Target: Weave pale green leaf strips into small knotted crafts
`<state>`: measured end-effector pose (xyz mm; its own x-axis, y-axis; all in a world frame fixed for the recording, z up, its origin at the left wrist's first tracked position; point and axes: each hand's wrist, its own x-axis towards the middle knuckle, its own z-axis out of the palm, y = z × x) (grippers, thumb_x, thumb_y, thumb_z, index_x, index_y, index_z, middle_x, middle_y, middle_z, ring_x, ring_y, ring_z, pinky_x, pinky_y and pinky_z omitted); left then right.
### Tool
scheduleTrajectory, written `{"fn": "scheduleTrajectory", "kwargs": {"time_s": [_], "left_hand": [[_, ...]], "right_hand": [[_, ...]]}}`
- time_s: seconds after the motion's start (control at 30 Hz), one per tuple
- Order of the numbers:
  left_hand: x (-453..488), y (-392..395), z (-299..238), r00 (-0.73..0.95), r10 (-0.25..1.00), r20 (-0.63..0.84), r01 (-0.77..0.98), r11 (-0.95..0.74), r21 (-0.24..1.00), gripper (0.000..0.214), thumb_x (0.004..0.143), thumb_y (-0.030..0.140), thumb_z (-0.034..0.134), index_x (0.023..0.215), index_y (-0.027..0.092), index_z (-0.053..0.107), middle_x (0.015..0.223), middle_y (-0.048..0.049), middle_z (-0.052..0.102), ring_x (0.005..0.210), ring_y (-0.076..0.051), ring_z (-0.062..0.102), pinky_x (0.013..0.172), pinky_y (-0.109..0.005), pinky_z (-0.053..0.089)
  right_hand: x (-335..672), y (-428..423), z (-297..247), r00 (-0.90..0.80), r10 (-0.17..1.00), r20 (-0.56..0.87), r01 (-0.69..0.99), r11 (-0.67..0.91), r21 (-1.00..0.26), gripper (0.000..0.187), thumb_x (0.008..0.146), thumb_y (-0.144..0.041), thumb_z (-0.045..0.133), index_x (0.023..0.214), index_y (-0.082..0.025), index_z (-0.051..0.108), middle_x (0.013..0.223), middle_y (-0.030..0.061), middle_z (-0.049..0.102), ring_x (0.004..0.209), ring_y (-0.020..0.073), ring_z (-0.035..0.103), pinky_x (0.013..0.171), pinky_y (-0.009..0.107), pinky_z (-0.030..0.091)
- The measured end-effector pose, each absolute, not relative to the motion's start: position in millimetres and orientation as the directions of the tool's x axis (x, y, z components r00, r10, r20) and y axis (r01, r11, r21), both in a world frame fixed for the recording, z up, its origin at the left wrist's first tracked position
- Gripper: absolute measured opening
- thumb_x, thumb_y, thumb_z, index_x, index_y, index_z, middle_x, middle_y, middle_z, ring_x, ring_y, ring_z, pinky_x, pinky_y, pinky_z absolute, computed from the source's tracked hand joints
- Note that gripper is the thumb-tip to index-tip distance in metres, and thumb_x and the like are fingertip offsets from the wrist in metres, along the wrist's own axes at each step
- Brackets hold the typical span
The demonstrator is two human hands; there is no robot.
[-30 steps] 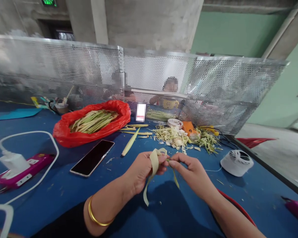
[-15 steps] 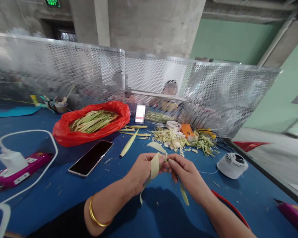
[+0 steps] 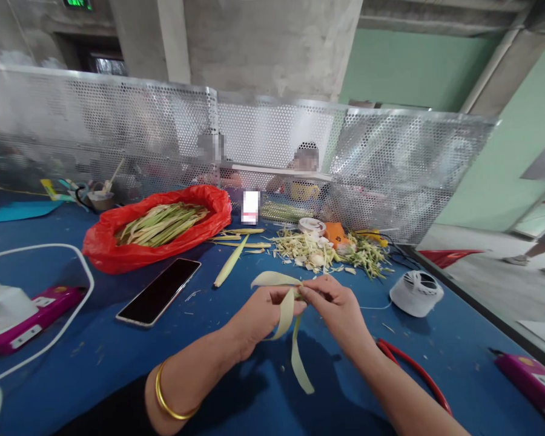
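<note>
Both my hands meet above the blue table (image 3: 95,357), pinching pale yellow-green leaf strips (image 3: 295,345). My left hand (image 3: 258,315), with a gold bangle on its wrist, is closed on a strip that loops up and left and hangs down below. My right hand (image 3: 336,309) pinches the same strips at the top, fingertips touching those of the left hand. One long strip dangles toward the table.
A red bag of green strips (image 3: 158,227) lies far left. A black phone (image 3: 158,290), a single stalk (image 3: 231,261), a scrap pile (image 3: 331,251), a white fan (image 3: 415,292), pink power strips (image 3: 27,312) and a perforated metal screen (image 3: 390,163) with people behind surround the work spot.
The strip's free end has swung out to the left above my left hand, and the hanging strip now dangles lower and more centrally. The camera has shifted slightly right.
</note>
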<state>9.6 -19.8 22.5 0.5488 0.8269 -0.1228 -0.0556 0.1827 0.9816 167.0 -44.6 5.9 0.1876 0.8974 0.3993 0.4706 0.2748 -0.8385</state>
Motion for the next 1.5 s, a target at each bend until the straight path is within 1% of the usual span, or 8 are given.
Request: {"fn": "scheduleTrajectory", "kwargs": {"time_s": [0.2,0.33,0.47,0.67,0.8,1.03,1.23,1.5], "left_hand": [[7.1,-12.2,23.3,0.509,0.849,-0.138,-0.070,0.201,0.977,0.028,0.064,0.012,0.062,0.088,0.016,0.075,0.072,-0.0011,0.069,0.070,-0.014,0.059,0.068,-0.024,0.045],[3.2,-6.9,26.2,0.519,0.823,-0.232,-0.108,0.332,0.937,0.031,0.073,0.023,0.051,0.093,0.013,0.072,0.081,-0.0068,0.073,0.075,-0.018,0.066,0.074,-0.030,0.048],[3.8,-11.6,26.8,0.514,0.837,-0.189,-0.004,0.223,0.975,0.028,0.069,0.031,0.069,0.091,0.013,0.070,0.074,-0.0035,0.070,0.064,-0.013,0.063,0.064,-0.023,0.045],[8.5,-16.7,20.8,0.495,0.863,-0.102,-0.007,0.121,0.993,0.022,0.076,0.032,0.065,0.064,0.014,0.062,0.060,0.0013,0.059,0.047,-0.007,0.051,0.052,-0.021,0.040],[8.9,-16.4,22.8,0.417,0.902,-0.111,-0.033,0.137,0.990,0.023,0.077,0.035,0.065,0.065,0.015,0.064,0.058,0.0016,0.057,0.046,-0.008,0.049,0.049,-0.022,0.041],[9.5,-15.3,21.8,0.420,0.907,-0.013,-0.009,0.019,1.000,0.020,0.080,0.031,0.063,0.082,0.015,0.074,0.059,0.0003,0.061,0.046,-0.007,0.050,0.044,-0.018,0.036],[5.4,-13.5,19.6,0.541,0.833,-0.114,-0.182,0.249,0.951,0.030,0.077,0.032,0.068,0.104,0.017,0.071,0.079,-0.0048,0.073,0.043,-0.005,0.053,0.042,-0.018,0.034],[6.3,-13.9,18.7,0.486,0.847,-0.217,-0.138,0.319,0.938,0.021,0.074,0.032,0.071,0.079,0.012,0.069,0.080,-0.0070,0.073,0.040,-0.004,0.051,0.037,-0.016,0.032]], "right_hand": [[175.0,-41.8,8.7,0.186,0.897,0.402,0.491,0.270,-0.828,0.022,0.079,-0.037,0.063,0.077,-0.020,0.076,0.073,0.0054,0.065,0.074,0.0208,0.058,0.067,0.031,0.043],[180.6,-41.9,16.5,0.114,0.939,0.325,0.442,0.245,-0.863,0.023,0.079,-0.039,0.062,0.075,-0.019,0.074,0.075,0.0047,0.069,0.073,0.0203,0.060,0.069,0.031,0.044],[178.5,-43.6,18.7,0.014,0.959,0.282,0.429,0.249,-0.868,0.025,0.081,-0.040,0.061,0.072,-0.019,0.071,0.070,0.0027,0.067,0.069,0.0176,0.059,0.065,0.028,0.045],[178.3,-45.1,16.0,-0.028,0.966,0.259,0.346,0.252,-0.904,0.031,0.080,-0.033,0.062,0.108,-0.020,0.062,0.082,0.0007,0.063,0.054,0.0108,0.052,0.051,0.024,0.044],[182.6,-44.8,17.1,-0.036,0.902,0.431,0.481,0.393,-0.783,0.011,0.083,-0.026,0.060,0.089,-0.019,0.066,0.081,0.0008,0.059,0.059,0.0110,0.055,0.058,0.025,0.045],[181.7,-45.5,17.3,-0.044,0.862,0.506,0.543,0.446,-0.712,0.012,0.088,-0.025,0.058,0.082,-0.020,0.066,0.078,0.0007,0.058,0.058,0.0111,0.053,0.055,0.024,0.042],[185.3,-43.0,14.5,-0.038,0.829,0.559,0.609,0.462,-0.644,0.009,0.087,-0.022,0.058,0.083,-0.021,0.066,0.085,0.0031,0.059,0.068,0.0147,0.055,0.057,0.025,0.043],[183.4,-45.8,15.8,-0.121,0.779,0.615,0.786,0.454,-0.419,0.013,0.090,-0.017,0.053,0.080,-0.020,0.062,0.088,0.0039,0.058,0.077,0.0161,0.060,0.070,0.026,0.046]]}}
